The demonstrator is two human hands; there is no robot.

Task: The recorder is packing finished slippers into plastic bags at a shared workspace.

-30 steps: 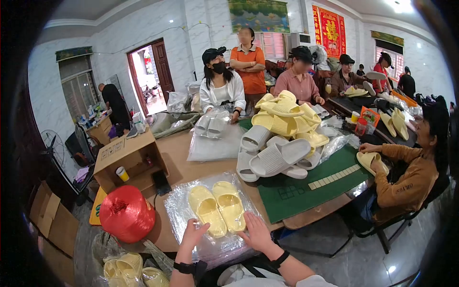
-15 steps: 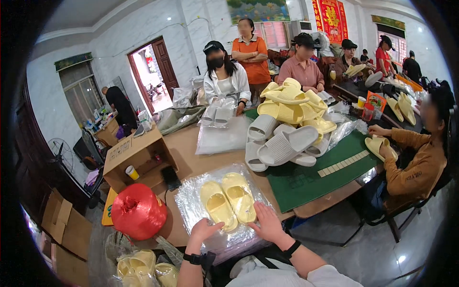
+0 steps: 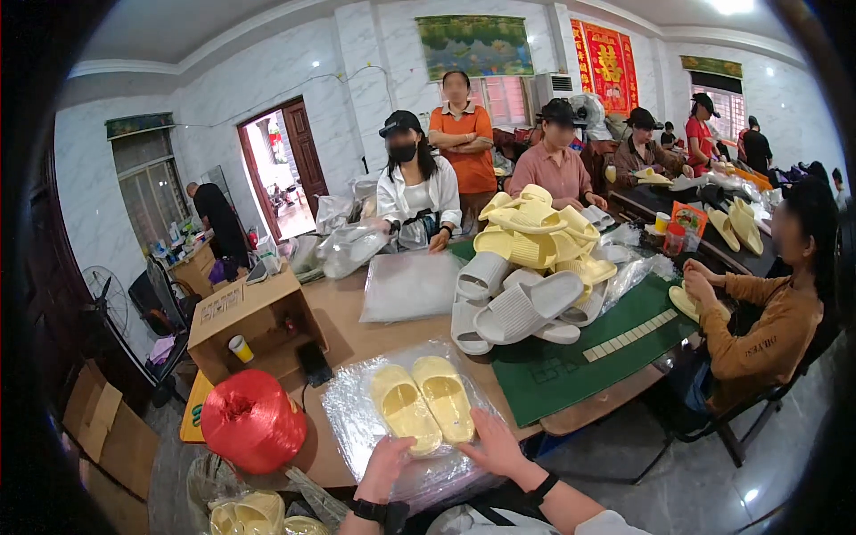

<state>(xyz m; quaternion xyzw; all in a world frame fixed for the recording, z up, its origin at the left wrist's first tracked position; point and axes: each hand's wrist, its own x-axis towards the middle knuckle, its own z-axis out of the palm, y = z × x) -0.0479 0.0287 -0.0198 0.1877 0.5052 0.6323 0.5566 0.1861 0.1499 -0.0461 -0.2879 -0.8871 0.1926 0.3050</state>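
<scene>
I see a wooden table bearing a heap of grey and yellow slippers. Near its front edge lies a clear plastic bag with a pair of yellow slippers flat on it, side by side. My left hand and right hand rest spread open at the heels, gripping nothing. A red twine spool stands left.
</scene>
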